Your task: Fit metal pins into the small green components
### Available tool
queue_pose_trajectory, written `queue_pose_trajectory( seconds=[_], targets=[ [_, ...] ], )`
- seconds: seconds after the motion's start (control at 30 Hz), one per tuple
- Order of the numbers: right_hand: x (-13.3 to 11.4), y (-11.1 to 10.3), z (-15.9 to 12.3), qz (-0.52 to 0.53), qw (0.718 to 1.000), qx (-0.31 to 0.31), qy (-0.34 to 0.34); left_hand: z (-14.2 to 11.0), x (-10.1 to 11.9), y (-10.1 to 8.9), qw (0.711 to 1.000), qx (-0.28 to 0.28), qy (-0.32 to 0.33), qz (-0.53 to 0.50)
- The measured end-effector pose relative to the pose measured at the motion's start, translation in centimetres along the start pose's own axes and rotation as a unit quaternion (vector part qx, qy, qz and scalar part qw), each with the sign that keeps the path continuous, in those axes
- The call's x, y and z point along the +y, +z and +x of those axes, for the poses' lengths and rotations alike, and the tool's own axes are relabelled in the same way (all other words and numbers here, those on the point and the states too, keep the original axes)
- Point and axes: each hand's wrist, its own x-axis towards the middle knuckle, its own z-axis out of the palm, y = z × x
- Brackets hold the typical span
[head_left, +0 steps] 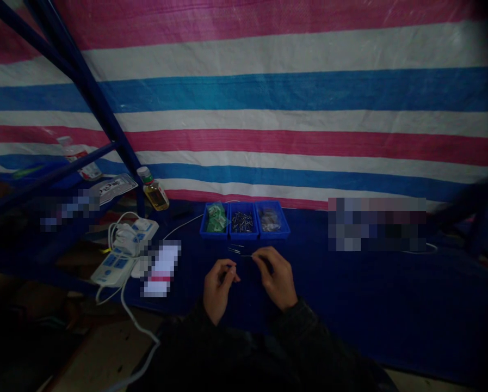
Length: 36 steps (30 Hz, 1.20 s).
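My right hand (277, 276) pinches one end of a thin metal pin (246, 256) that points to the left, just above the blue table. My left hand (220, 288) is closed, thumb against the fingers; anything it holds is too small or hidden to name. Beyond the hands lie a few more thin metal pins (236, 249). Behind them three small blue bins stand in a row: the left bin (214, 236) holds green plastic packets (216, 218), the middle bin (244, 236) many small metal pieces (242, 222), the right bin (275, 235) a clear bag (270, 218).
On the left are a power strip (115, 267) with plugs and white cables, a lit, blurred phone-like screen (162, 269) and a bottle of yellow liquid (156, 193). A blue metal frame (100, 109) rises there. A striped tarp (288, 109) hangs behind the table (350, 305).
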Motion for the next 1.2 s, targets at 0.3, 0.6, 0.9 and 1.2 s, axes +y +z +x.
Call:
queue_pose_trajectory(
  seconds=[0.3, 0.6, 0.9, 1.2],
  targets=[
    [1.1, 1.3, 6.7, -0.124, 0.991, 0.044, 0.004, 0.1, -0.1, 0.1, 1.000, -0.002, 0.000, -0.009],
    [2.7, 3.4, 2.5, -0.227, 0.958, -0.176, 0.006, 0.0, -0.2, 0.1, 1.000, -0.007, 0.008, -0.018],
    [2.9, 4.2, 2.6, -0.297, 0.930, -0.211, 0.045, 0.1, 0.0, 0.1, 1.000, -0.011, 0.003, -0.007],
    [2.5, 2.4, 1.0, -0.200, 0.966, -0.159, 0.030, 0.3, -1.0, 0.1, 0.998, 0.041, 0.012, -0.045]
  ],
)
